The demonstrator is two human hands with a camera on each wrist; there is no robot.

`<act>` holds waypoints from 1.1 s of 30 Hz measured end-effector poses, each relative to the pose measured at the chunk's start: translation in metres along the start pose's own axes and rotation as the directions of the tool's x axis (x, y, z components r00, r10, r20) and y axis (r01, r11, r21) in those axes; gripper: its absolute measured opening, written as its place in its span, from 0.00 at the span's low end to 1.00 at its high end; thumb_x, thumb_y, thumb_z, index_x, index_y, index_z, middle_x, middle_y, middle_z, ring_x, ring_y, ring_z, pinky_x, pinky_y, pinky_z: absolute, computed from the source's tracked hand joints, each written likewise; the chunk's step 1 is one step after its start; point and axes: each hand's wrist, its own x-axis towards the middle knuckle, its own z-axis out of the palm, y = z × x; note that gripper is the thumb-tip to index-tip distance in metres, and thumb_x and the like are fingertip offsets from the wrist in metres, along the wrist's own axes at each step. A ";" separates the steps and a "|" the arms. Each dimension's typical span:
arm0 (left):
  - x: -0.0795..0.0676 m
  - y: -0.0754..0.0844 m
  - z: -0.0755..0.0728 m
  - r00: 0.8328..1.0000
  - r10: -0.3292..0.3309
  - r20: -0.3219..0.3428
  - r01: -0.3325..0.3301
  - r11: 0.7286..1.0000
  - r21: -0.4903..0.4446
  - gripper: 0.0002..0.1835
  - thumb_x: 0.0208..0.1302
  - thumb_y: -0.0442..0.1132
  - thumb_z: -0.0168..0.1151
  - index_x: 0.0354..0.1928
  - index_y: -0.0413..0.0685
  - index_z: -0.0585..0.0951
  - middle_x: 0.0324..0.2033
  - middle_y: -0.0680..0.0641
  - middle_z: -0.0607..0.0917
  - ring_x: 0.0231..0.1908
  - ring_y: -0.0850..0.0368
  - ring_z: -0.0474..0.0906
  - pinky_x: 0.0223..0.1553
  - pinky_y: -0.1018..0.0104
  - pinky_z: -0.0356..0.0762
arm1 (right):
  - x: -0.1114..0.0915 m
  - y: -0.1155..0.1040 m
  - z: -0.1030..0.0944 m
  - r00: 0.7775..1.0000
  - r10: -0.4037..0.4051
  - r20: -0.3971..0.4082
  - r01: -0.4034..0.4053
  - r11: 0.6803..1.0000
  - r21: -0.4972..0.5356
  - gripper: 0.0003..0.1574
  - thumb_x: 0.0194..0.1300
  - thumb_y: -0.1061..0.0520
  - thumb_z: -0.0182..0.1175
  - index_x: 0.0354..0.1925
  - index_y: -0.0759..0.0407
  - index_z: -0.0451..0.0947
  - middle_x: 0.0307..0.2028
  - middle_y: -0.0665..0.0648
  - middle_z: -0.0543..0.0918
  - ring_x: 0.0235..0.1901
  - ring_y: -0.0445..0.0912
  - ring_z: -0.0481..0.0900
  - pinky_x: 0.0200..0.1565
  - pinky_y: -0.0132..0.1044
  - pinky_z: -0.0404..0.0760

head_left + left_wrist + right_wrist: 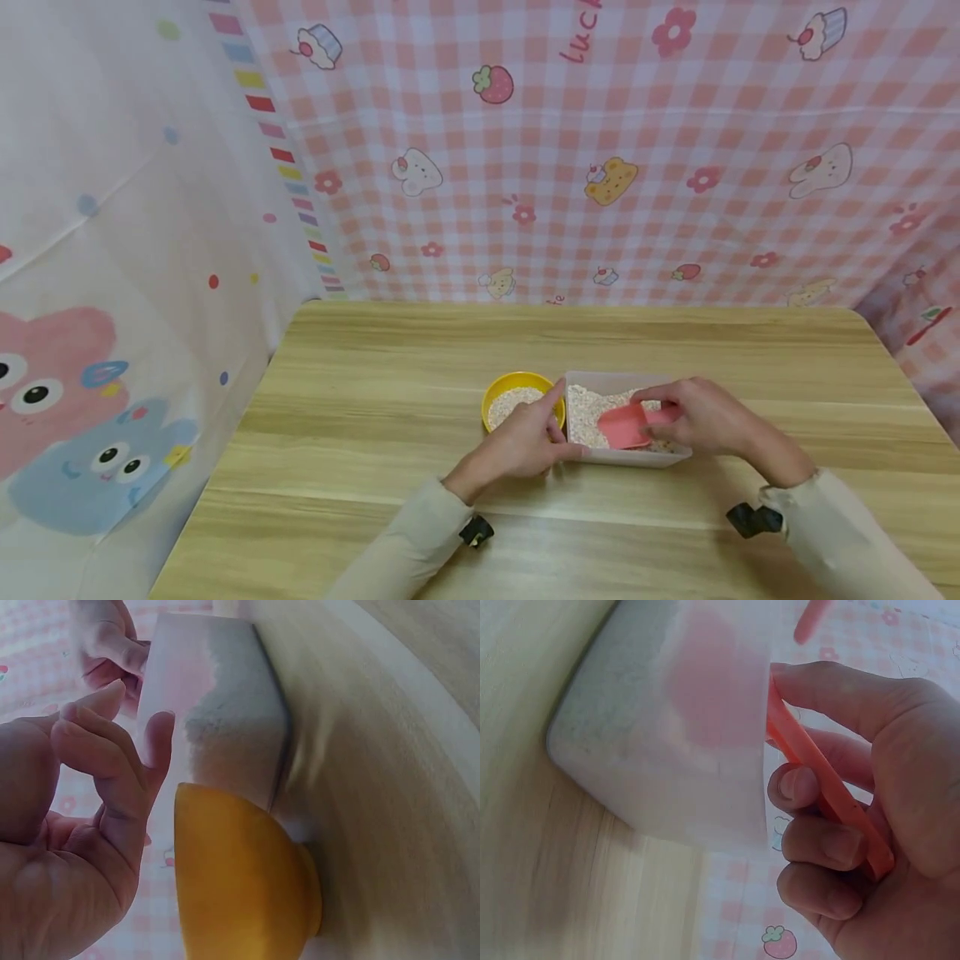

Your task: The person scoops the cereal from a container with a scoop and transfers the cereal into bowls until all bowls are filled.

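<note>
A clear plastic container [645,457] of pale flakes stands on the table, flakes [587,408] spread over its bottom. My right hand [701,417] grips the handle of a pink-red scoop [624,427]; its fingers curl round the handle [817,769] in the right wrist view. The scoop's bowl lies inside the container among the flakes. My left hand [525,437] holds the container's left end, thumb by the front corner, a finger by the back one. Just left of the container sits a yellow bowl [232,877] with flakes in it, partly covered by my left hand in the head view.
The wood-grain table [390,358] reaches out on both sides of the container and bowl. Behind it hangs a pink checked cloth [555,167], and a white cloth [172,250] with cartoon figures hangs at the left.
</note>
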 end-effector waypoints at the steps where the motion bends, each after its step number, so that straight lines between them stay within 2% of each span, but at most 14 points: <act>1: 0.000 0.000 0.001 1.000 -0.006 0.003 0.006 1.000 -0.003 0.55 0.60 0.47 0.72 0.79 0.47 0.45 0.24 0.51 0.87 0.14 0.57 0.77 0.21 0.73 0.71 | 0.000 -0.001 0.000 1.000 0.001 -0.002 -0.001 1.000 0.007 0.28 0.59 0.53 0.71 0.56 0.62 0.81 0.17 0.42 0.62 0.19 0.35 0.57 0.22 0.30 0.57; 8: 0.004 0.000 0.003 0.999 -0.044 0.017 0.045 0.998 -0.051 0.55 0.62 0.45 0.71 0.79 0.50 0.43 0.24 0.49 0.86 0.17 0.48 0.80 0.19 0.71 0.70 | 0.000 -0.004 0.005 1.000 0.029 -0.008 -0.029 0.998 0.060 0.28 0.60 0.52 0.71 0.56 0.62 0.81 0.16 0.43 0.61 0.18 0.36 0.56 0.21 0.30 0.56; 13: 0.006 -0.001 0.003 0.999 -0.041 0.017 0.042 0.998 -0.046 0.54 0.62 0.44 0.71 0.79 0.49 0.44 0.24 0.49 0.86 0.15 0.52 0.78 0.18 0.71 0.70 | 0.002 -0.007 0.007 0.998 0.065 -0.016 -0.063 0.994 0.088 0.25 0.59 0.53 0.71 0.54 0.61 0.82 0.18 0.45 0.65 0.19 0.37 0.59 0.22 0.31 0.58; 17: 0.007 -0.001 0.003 0.999 -0.019 0.027 0.020 0.999 -0.025 0.54 0.62 0.45 0.70 0.79 0.47 0.44 0.23 0.49 0.87 0.13 0.55 0.77 0.19 0.71 0.71 | 0.004 -0.012 0.009 0.992 0.126 -0.011 -0.123 0.985 0.123 0.25 0.60 0.52 0.70 0.53 0.61 0.82 0.20 0.47 0.70 0.21 0.40 0.64 0.23 0.32 0.61; 24: 0.005 0.001 0.002 0.999 -0.018 0.029 0.018 1.000 -0.022 0.53 0.63 0.44 0.70 0.79 0.45 0.45 0.22 0.48 0.86 0.11 0.56 0.76 0.19 0.70 0.72 | 0.008 -0.023 0.013 0.966 0.258 -0.016 -0.251 0.948 0.196 0.24 0.62 0.53 0.67 0.54 0.62 0.82 0.22 0.51 0.72 0.21 0.44 0.66 0.22 0.34 0.63; 33: 0.005 0.002 0.002 0.999 -0.035 0.028 0.036 0.999 -0.030 0.51 0.63 0.43 0.69 0.79 0.46 0.46 0.23 0.47 0.86 0.11 0.57 0.74 0.16 0.70 0.70 | 0.013 -0.025 0.017 0.957 0.284 -0.061 -0.268 0.944 0.193 0.23 0.63 0.53 0.67 0.54 0.61 0.81 0.22 0.52 0.73 0.22 0.44 0.67 0.22 0.35 0.64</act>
